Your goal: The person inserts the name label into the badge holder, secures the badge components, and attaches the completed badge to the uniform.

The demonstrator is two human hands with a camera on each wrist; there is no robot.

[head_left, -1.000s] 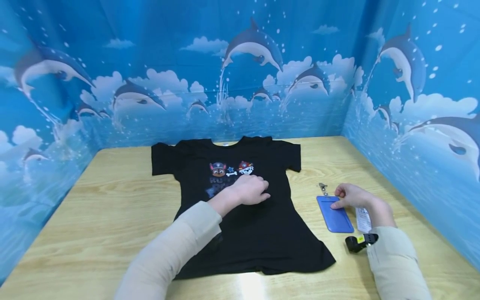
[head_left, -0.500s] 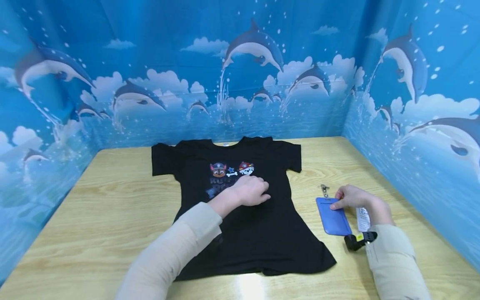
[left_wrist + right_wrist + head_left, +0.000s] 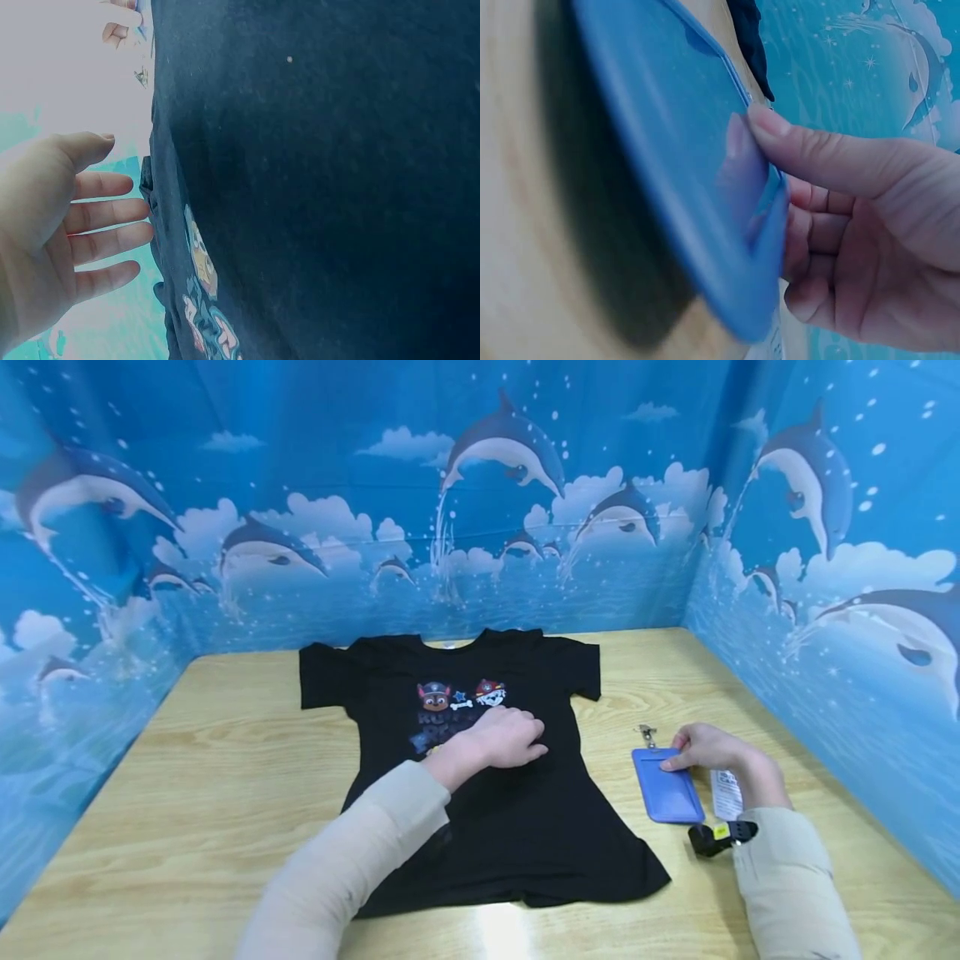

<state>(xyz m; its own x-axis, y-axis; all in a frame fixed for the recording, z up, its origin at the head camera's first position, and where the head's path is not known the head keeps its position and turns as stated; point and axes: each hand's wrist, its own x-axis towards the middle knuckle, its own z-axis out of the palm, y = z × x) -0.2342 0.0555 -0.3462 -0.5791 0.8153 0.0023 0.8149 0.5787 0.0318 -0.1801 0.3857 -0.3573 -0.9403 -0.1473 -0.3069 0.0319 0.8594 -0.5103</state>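
My right hand (image 3: 708, 747) pinches a blue badge holder (image 3: 666, 789) near its upper right corner. In the right wrist view the thumb lies on the front of the badge holder (image 3: 675, 150), with the fingers curled behind. A metal clip (image 3: 647, 735) is attached at the holder's top end. Over the chest of a black T-shirt (image 3: 517, 827) is my left hand (image 3: 506, 737), holding nothing. The left wrist view shows that hand's fingers (image 3: 109, 246) relaxed and slightly spread beside the shirt. Cartoon dog faces are printed on the shirt, which lies spread flat with its collar away from me.
A white printed card (image 3: 726, 795) lies partly under my right wrist. That wrist carries a small black camera (image 3: 712, 839). The wooden table (image 3: 225, 793) is backed on the left, far and right sides by a blue dolphin-print curtain (image 3: 360, 435).
The badge holder's lower end shifts slightly toward me, then away again, in my right hand's pinch. My left hand stays over the shirt. The head view tilts a little.
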